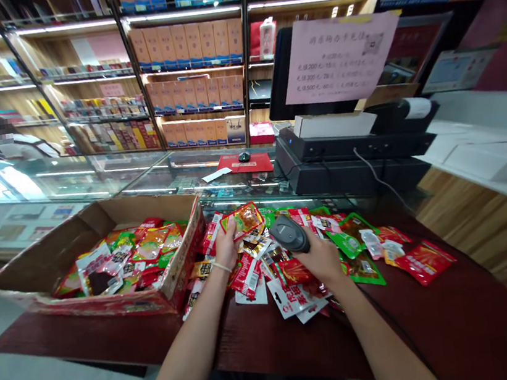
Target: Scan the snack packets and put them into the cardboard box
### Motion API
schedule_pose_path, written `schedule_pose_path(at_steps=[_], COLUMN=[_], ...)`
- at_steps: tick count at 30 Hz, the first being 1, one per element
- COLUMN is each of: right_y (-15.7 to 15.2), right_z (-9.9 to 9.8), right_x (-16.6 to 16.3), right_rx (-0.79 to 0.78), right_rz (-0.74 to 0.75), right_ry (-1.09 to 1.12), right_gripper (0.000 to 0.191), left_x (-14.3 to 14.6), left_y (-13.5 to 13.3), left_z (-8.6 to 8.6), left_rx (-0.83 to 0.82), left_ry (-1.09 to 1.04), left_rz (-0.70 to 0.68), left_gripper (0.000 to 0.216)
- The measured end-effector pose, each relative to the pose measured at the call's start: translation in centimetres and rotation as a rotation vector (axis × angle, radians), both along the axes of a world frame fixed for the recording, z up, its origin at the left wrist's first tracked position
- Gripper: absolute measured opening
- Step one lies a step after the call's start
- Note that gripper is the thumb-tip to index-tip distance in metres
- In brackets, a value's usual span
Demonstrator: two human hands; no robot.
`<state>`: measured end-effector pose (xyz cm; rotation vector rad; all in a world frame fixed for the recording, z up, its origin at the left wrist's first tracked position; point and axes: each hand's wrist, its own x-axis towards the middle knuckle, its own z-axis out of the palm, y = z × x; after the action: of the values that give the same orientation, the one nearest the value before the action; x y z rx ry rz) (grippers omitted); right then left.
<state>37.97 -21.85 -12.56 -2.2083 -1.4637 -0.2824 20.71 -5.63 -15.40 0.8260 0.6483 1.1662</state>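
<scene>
Packet (242,219): lifted clear of the heap, above the far part of the tabletop, tilted with its printed face up; glossy orange-red foil with a green border, flat and crinkled.
Left hand (226,246): fingers closed on the packet's lower left edge, thumb on top; pinched at the rim, probably to leave the print uncovered; thin band at the wrist.
Scanner (288,233): just right of the packet, rounded dark grey plastic head angled toward it, apparently to face the print.
Right hand (321,259): fingers wrapped around the scanner's handle, low over the heap.
Heap of packets (286,295): loose and overlapping under both hands, red, green and white shiny film; spread flat, likely for easy picking.
Lone red packet (425,261): apart at the right edge of the spread.
Tabletop (279,348): dark reddish wood, smooth, matte.
Cardboard box (48,260): just left of the heap, flaps open, worn brown walls, half full of similar packets.
Till (347,159): black, blocky, beyond the heap, cable trailing down.
Paper notice (339,57): pink sheet hung over the back of the screen.
Glass counter (92,174): behind the box, reflective.
Mouse (244,156): on a red mat atop the glass.
Shelves (189,55): lit, rows of tan cartons.
</scene>
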Motion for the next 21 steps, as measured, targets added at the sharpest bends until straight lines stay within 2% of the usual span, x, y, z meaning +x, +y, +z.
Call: schedule_pose_path(at_steps=[3,6,9,12,14,16,18,21], right_y=[0.0,0.0,0.0,0.1,0.1,0.2,0.4,0.6], right_z=[0.1,0.0,-0.1,-0.4,-0.6,-0.7,-0.8,-1.1], right_x=[0.1,0.2,0.2,0.2,0.1,0.1,0.0,-0.3], right_rx=[-0.001,-0.006,0.01,0.023,0.02,0.018,0.015,0.022], right_rz=[-0.016,-0.048,-0.062,-0.068,-0.069,-0.069,-0.068,-0.06], right_ry=[0.013,0.015,0.019,0.02,0.015,0.014,0.016,0.017], right_gripper=[0.05,0.051,0.053,0.055,0.057,0.057,0.055,0.054], left_x=[0.3,-0.8,-4.0,-9.1,-13.0,-16.6,-19.5,-21.8], left_y=[-1.3,-3.3,-4.9,-4.9,-3.9,-2.5,-1.2,0.1], left_z=[2.1,6.0,10.1,12.9,13.6,13.5,12.7,11.2], left_rx=[0.229,0.529,0.775,0.913,0.962,0.979,0.956,0.882], left_ry=[0.216,0.418,0.52,0.666,0.82,1.0,1.2,1.407], left_rz=[0.11,0.167,0.253,0.378,0.49,0.568,0.526,0.361], left_gripper=[0.026,0.024,0.026,0.028,0.029,0.033,0.039,0.048])
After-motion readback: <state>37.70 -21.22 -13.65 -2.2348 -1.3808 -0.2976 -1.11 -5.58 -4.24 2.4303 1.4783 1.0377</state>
